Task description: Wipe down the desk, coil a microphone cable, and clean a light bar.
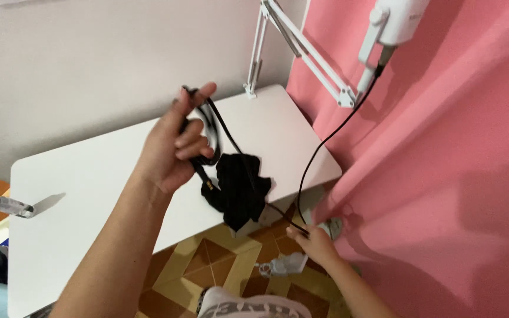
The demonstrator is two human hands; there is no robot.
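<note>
My left hand (175,147) is raised above the white table (89,171) and closed around a looped black strap or cord (214,126). A crumpled black cloth pouch (240,188) hangs from that strap, just over the table's near edge. My right hand (316,242) is lower, beside the pink curtain (443,165), pinching a thin black cable (319,150) that runs up to a white device on an arm. A small white plug-like object (281,266) lies on the floor just below that hand.
A white jointed arm (301,50) is clamped at the table's far corner and carries a white device (399,20). A marker (7,204) sticks out at the table's left edge. Patterned floor tiles (219,265) show below.
</note>
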